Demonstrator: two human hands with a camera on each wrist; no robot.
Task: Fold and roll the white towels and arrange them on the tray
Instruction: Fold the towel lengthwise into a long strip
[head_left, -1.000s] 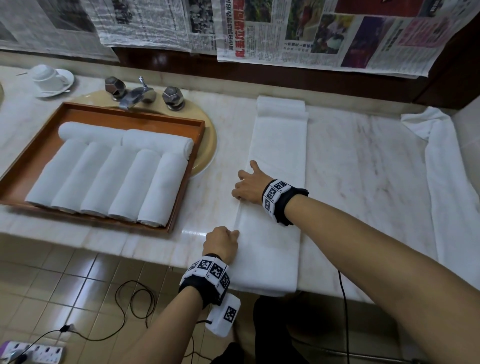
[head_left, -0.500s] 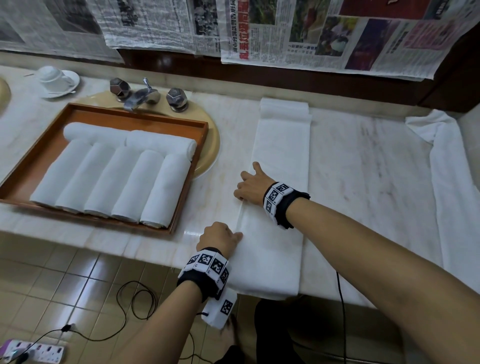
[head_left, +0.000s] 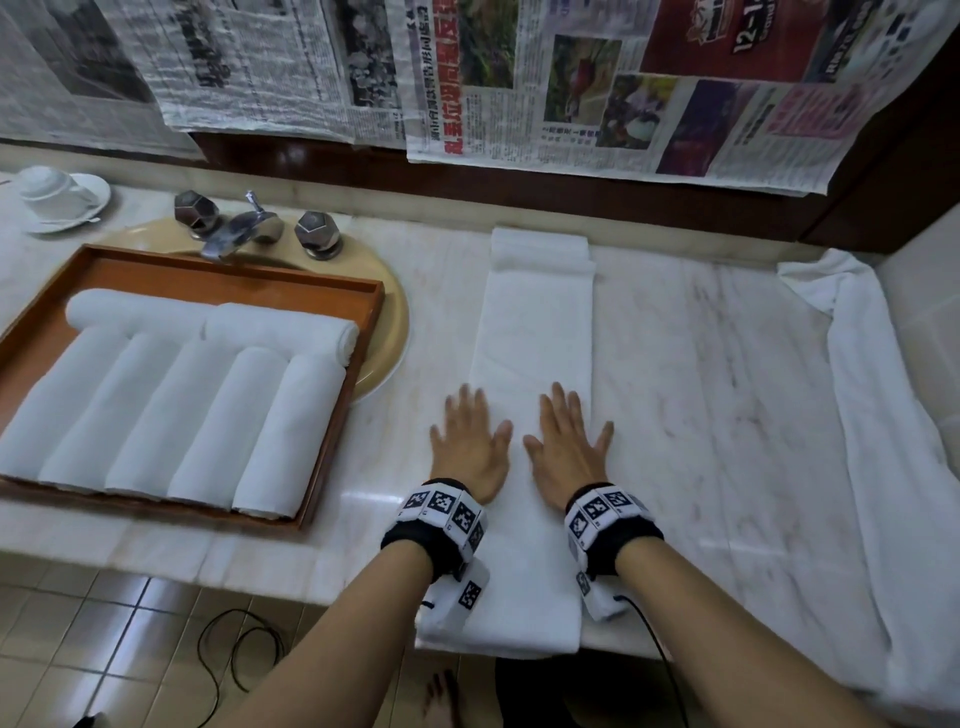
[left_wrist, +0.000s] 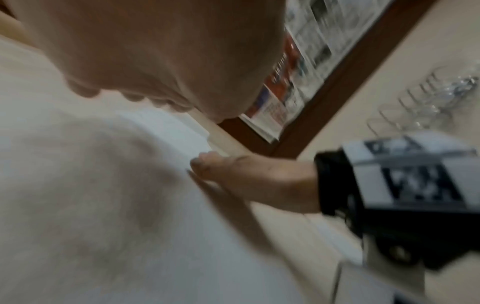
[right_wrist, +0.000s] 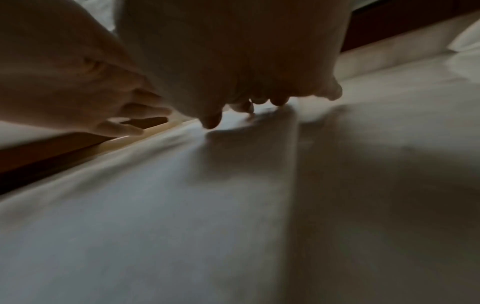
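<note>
A long white towel (head_left: 535, 332), folded into a narrow strip, lies on the marble counter (head_left: 701, 389) with its near end hanging over the front edge. My left hand (head_left: 470, 441) lies flat, fingers spread, on the strip's left edge. My right hand (head_left: 569, 441) lies flat on its right half. In the left wrist view the towel (left_wrist: 116, 205) fills the frame under my palm. The right wrist view shows the towel (right_wrist: 207, 205) and both hands low over it. The wooden tray (head_left: 47, 332) at left holds several rolled white towels (head_left: 208, 415).
A sink with a chrome tap (head_left: 249, 226) lies behind the tray. A cup on a saucer (head_left: 57, 195) stands at far left. Another loose white towel (head_left: 883, 415) lies along the counter's right side. Newspapers (head_left: 571, 78) cover the wall. Cables lie on the tiled floor.
Both hands left the strip's left edge, where they were curled, and now lie flat side by side across the towel. The view has moved closer.
</note>
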